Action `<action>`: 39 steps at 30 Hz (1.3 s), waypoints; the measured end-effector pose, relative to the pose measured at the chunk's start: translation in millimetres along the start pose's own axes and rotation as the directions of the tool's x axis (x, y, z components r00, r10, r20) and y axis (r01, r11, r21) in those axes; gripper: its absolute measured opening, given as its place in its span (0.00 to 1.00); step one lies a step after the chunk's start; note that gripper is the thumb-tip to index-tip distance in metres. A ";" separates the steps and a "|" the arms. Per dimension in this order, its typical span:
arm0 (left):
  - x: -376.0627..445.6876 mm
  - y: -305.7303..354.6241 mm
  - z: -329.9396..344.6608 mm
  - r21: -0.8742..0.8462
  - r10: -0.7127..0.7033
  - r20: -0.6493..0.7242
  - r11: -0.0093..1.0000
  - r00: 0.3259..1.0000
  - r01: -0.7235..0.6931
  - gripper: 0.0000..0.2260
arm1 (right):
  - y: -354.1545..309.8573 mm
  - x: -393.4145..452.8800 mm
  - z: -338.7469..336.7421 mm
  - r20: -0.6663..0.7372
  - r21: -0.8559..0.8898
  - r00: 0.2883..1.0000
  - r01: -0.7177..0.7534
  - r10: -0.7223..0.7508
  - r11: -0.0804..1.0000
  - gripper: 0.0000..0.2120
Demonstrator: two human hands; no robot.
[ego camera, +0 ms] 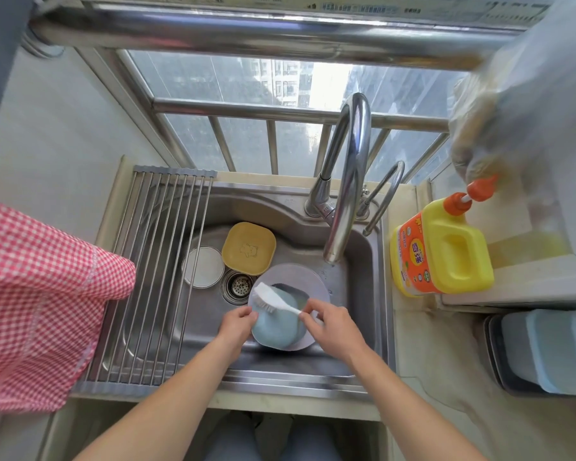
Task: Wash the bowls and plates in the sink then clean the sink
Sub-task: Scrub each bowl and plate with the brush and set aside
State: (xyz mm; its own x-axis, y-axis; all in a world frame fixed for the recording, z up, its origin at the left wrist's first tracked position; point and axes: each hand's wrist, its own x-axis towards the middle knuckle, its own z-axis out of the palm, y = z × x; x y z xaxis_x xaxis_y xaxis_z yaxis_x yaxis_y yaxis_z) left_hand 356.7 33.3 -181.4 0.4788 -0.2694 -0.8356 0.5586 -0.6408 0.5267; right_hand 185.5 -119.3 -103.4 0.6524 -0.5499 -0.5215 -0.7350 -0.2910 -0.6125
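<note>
Currently the blue bowl (273, 327) sits tilted over a pale round plate (296, 281) in the sink (356, 247), near the front wall. Left hand (235, 322) grips its rim, probably to steady it; right hand (333, 322) pinches the white brush (276, 299) handle, bristles on the bowl. A yellow square dish (248, 246) and a white plate (203, 266) wait beyond the drain (238, 283). Faucet (346, 181) overhangs the working area; roll-up rack (153, 277) covers the left side; detergent jug (441, 251) stands right.

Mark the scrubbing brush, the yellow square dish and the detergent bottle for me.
scrubbing brush (273, 298), head view, on the white back above the bristles.
yellow square dish (248, 246), head view, on its flat centre.
detergent bottle (443, 251), head view, on the yellow body by the handle.
</note>
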 end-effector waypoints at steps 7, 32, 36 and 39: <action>-7.7 13.2 4.7 0.095 0.141 0.059 0.985 0.988 -0.146 0.05 | -7.2 11.9 -17.6 -0.039 -0.103 0.999 0.011 -0.015 0.995 0.08; -15.1 -9.7 -29.1 0.214 0.203 0.125 0.950 0.971 -0.226 0.07 | 16.1 3.6 -12.4 0.021 0.091 0.974 -0.225 0.224 0.970 0.10; -17.5 -12.5 -30.7 0.311 0.077 0.213 0.940 0.974 -0.142 0.28 | 28.4 1.1 -0.3 0.009 -0.026 0.949 -0.316 0.316 0.949 0.10; -16.0 -6.5 -28.8 0.357 0.009 0.288 0.927 0.958 -0.116 0.45 | 28.6 -2.4 4.6 -0.003 -0.012 0.947 -0.322 0.322 0.947 0.11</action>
State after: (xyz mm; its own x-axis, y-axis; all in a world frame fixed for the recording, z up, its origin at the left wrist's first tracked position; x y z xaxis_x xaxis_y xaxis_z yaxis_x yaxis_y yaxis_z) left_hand 364.9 62.6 -167.0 0.2684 -0.4710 -0.8403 0.2199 -0.8194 0.5294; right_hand 163.7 -122.7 -122.5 0.3803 -0.6166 -0.6894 -0.9080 -0.1073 -0.4049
